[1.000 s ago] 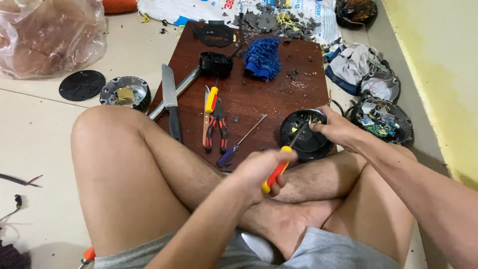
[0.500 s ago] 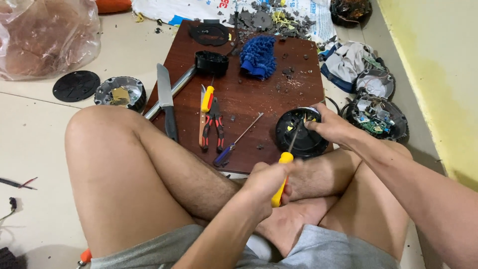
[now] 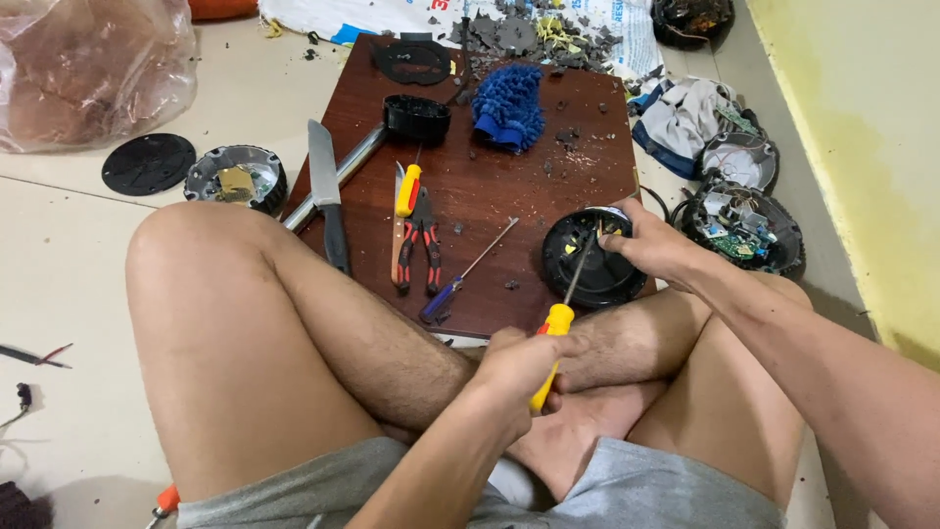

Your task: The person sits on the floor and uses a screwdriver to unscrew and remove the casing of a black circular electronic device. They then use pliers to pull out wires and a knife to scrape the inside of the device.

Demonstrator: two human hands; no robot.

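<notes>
I sit cross-legged at a dark brown wooden board (image 3: 490, 196). My left hand (image 3: 519, 372) grips the yellow handle of a screwdriver (image 3: 560, 318), whose shaft points up into a round black device (image 3: 592, 260) at the board's near right corner. My right hand (image 3: 651, 247) holds that device by its right rim, fingers over the top edge. The screwdriver tip sits inside the device, next to my right fingers.
On the board lie a knife (image 3: 326, 191), red-handled pliers (image 3: 419, 240), a yellow-handled tool (image 3: 407, 189), a thin blue-handled screwdriver (image 3: 465, 274), a hammer (image 3: 392, 132) and a blue mitt (image 3: 509, 103). Opened round devices (image 3: 744, 225) and a cloth (image 3: 685, 113) lie right; a plastic bag (image 3: 88, 69) far left.
My left hand has swung the screwdriver handle from low and tilted to more upright, with the tip staying in the black device. My right hand stays on the rim.
</notes>
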